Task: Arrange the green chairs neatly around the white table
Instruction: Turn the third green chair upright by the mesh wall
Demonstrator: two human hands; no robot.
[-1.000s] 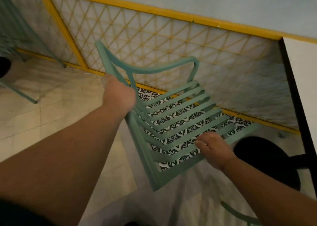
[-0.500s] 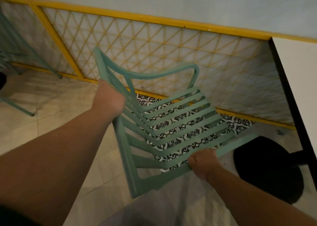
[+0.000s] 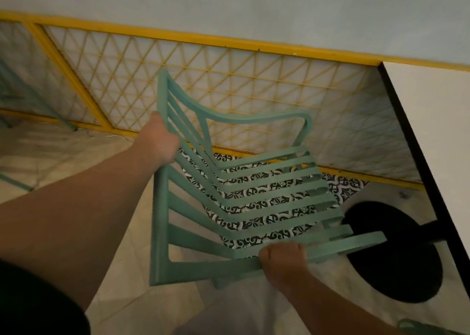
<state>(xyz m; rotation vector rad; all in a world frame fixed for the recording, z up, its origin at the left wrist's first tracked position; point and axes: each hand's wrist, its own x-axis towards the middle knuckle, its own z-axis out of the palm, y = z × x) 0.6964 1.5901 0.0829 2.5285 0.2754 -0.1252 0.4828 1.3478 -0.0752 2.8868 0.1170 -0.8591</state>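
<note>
Two hands, both mine, are clamped on one green chair point(image 3: 159, 220), which hangs tilted between them with its slatted seat facing away from me and towards the table point(image 3: 437, 144). My left hand point(image 3: 157, 141) grips the top rail of the backrest about midway along it; the thumb lies on the near face and the fingers wrap round behind, out of sight. My right hand point(image 3: 282, 261) is curled over the near side rail, low in the view, with knuckles up and the fingertips tucked under the green bar. So the chair's back stands just beside my left fist, and its seat and far armrest spread out beyond and above my right. The front edge of the seat reaches over the rim of the one round black base point(image 3: 396, 258) under the table, near the table's dark edge but not touching it. Only a slice of the white top shows, as the frame cuts it off at the right. Most of the chair's legs are hidden beneath the seat, and I cannot tell whether any foot touches the floor. Patterned tiles point(image 3: 348, 185) show through the slats, along the foot of the yellow fence point(image 3: 178, 35). At far left are the blurred green legs of a second chair point(image 3: 15, 182), mostly out of frame. One more green scrap point(image 3: 417, 331) sits in the bottom right corner, too cropped to identify.
</note>
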